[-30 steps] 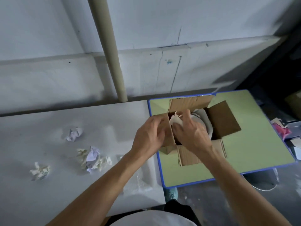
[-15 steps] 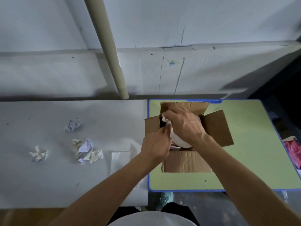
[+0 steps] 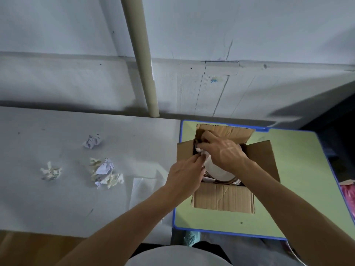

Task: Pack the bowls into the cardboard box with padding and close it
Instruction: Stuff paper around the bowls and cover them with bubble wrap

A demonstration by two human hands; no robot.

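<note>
An open cardboard box (image 3: 223,196) with its flaps spread stands on a small green table (image 3: 299,189). A white bowl (image 3: 217,170) lies inside it, partly covered by my arms. My right hand (image 3: 221,152) reaches into the box's far left corner and presses a wad of white crumpled paper (image 3: 199,150) beside the bowl. My left hand (image 3: 187,174) is at the box's left wall, its fingertips pinching the same paper wad. What lies under the bowl is hidden.
Several crumpled paper balls (image 3: 104,171) lie on the grey table (image 3: 57,198) to the left, with a flat white sheet (image 3: 143,189) near its right edge. A beige pipe (image 3: 143,60) runs down the wall behind. Pink clutter (image 3: 348,196) sits at the far right.
The view has shifted so the box sits lower and more central. My right hand has pushed deeper into the far left corner, and my left hand has come up to the paper wad.
</note>
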